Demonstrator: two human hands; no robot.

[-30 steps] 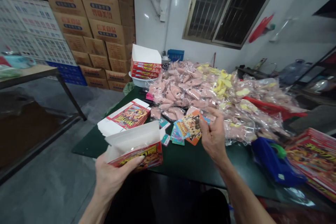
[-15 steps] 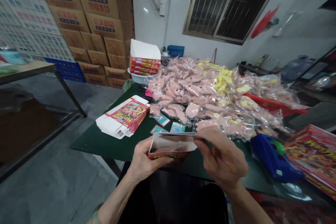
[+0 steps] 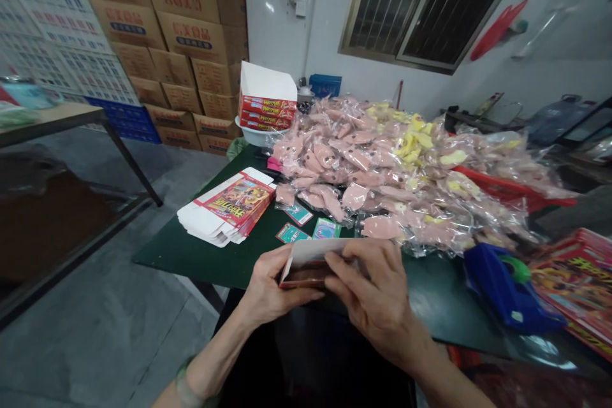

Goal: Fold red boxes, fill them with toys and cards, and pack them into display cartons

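Note:
A small red-printed cardboard box (image 3: 310, 254) is held over the table's front edge, its white inner side and open end facing me. My left hand (image 3: 268, 284) grips its left end, the thumb along the near side. My right hand (image 3: 375, 287) is closed at the right end, fingers bent over the flap and the opening. What lies inside the box is too dark to make out. Just beyond it are several green-and-blue cards (image 3: 326, 229). A stack of flattened red-and-white boxes (image 3: 234, 201) lies to the left of the cards.
Pink plush pieces in clear bags (image 3: 354, 159) are heaped on the green table (image 3: 162, 248). At the right stand a blue tape dispenser (image 3: 507, 293) and a pile of red boxes (image 3: 574, 280). An upright white-lidded carton (image 3: 268, 102) sits in a basin at the back left.
My right hand has moved left and inward, from the box's right edge to over its opening. The right side of the box is now more covered. My left hand keeps its hold.

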